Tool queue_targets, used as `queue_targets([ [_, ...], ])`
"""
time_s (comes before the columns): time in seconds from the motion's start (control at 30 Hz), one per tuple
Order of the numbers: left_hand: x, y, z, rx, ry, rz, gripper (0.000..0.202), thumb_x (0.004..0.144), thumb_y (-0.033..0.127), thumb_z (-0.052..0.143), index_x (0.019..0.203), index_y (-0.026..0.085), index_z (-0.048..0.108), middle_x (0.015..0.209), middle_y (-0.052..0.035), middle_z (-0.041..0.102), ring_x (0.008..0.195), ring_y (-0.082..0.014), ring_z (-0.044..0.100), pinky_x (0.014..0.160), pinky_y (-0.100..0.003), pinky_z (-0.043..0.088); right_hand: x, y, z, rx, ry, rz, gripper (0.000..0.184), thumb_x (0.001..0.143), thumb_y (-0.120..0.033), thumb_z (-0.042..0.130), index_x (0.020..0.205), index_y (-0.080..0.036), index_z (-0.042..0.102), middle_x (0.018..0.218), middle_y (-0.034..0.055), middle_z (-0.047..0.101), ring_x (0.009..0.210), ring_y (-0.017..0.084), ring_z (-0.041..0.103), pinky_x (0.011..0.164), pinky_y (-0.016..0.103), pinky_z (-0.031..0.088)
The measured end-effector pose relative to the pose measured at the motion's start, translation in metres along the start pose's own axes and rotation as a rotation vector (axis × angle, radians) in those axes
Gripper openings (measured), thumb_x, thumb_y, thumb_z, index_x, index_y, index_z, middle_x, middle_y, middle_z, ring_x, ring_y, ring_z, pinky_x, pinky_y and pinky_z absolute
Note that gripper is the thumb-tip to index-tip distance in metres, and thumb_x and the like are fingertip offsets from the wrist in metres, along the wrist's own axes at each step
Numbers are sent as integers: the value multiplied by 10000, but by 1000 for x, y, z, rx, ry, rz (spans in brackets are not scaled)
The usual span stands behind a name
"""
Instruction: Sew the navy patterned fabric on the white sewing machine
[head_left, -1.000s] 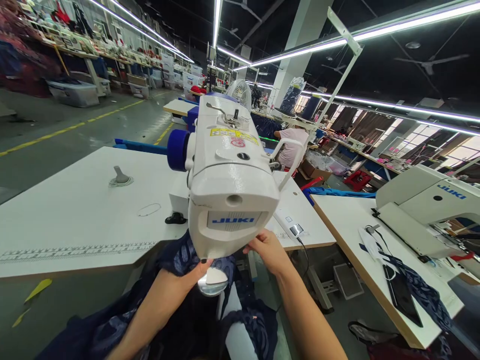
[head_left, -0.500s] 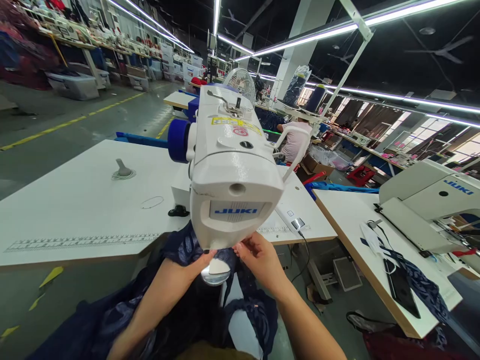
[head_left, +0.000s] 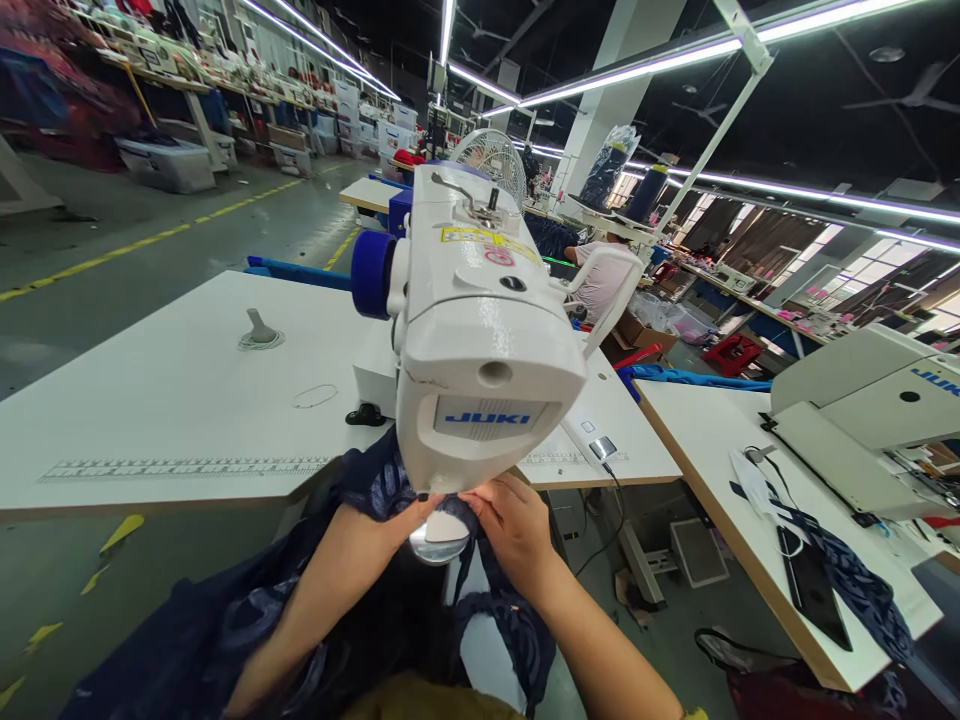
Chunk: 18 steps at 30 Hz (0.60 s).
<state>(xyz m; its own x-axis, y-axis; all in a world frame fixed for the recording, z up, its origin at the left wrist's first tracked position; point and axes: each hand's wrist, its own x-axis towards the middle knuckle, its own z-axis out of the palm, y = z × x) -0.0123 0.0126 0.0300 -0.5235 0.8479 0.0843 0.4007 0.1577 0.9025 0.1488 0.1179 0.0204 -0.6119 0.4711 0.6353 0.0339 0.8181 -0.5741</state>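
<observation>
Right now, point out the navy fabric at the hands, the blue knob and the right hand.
Navy fabric [head_left: 225, 622]: head view, on its draped folds at lower left.
Blue knob [head_left: 373, 275]: head view, on its rounded side.
Right hand [head_left: 517, 530]: head view, on its back.

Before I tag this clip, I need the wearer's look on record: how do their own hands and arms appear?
The left hand and right hand are bare, with no glove, watch or bracelet showing. The forearms are uncovered too; a yellow-green scrap, perhaps a sleeve edge, shows at the right arm's lower end.
</observation>
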Motion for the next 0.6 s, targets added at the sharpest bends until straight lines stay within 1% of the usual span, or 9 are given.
queue_targets([
  [0.13,1,0,0,23,8,5,432,804,525,631,1105,221,695,921,-57,783,1038,-312,690,998,-467,491,-2,2,4,-51,24,-135,236,953,-190,528,1090,-276,699,943,45,739,875,182,686,769,310,554],
  [0.17,1,-1,-1,30,13,5,427,804,524,632,1101,224,699,922,-54,783,1040,-311,690,1002,-466,489,-3,2,5,-59,29,-142,239,953,-188,526,1085,-281,703,936,44,734,868,179,682,762,306,551],
  [0.23,1,0,-1,44,22,-6,414,804,516,634,1099,234,705,928,-49,784,1047,-310,688,1012,-469,481,-4,2,7,-66,40,-105,233,953,-207,527,1054,-295,718,926,44,717,861,179,668,749,303,544],
  [0.33,1,4,-3,69,30,-29,434,778,534,656,1092,241,715,933,-51,786,1046,-324,688,973,-463,512,-3,3,8,-13,19,41,196,934,-258,553,971,-295,742,944,56,678,885,189,639,765,310,537],
  [0.4,1,8,-4,71,26,-26,452,763,550,663,1085,238,722,930,-54,787,1036,-327,692,942,-450,534,1,4,6,69,-29,171,146,902,-285,594,902,-272,740,962,61,655,913,198,622,800,323,532],
  [0.47,2,12,-3,53,18,0,445,772,540,655,1091,237,721,930,-50,788,1031,-314,696,951,-437,534,6,6,4,167,-85,307,104,858,-313,651,904,-246,717,969,58,649,932,208,613,825,341,529],
  [0.53,3,12,-2,42,23,31,429,792,510,646,1116,236,710,938,-45,788,1042,-298,694,977,-429,521,13,8,2,266,-148,427,201,815,-341,703,983,-231,684,962,52,662,932,218,616,822,353,532],
  [0.6,2,9,0,60,53,46,415,802,477,646,1134,236,700,943,-42,788,1044,-291,694,967,-419,529,19,11,1,351,-196,510,315,779,-365,740,1046,-221,653,942,46,677,905,224,628,798,357,539],
])
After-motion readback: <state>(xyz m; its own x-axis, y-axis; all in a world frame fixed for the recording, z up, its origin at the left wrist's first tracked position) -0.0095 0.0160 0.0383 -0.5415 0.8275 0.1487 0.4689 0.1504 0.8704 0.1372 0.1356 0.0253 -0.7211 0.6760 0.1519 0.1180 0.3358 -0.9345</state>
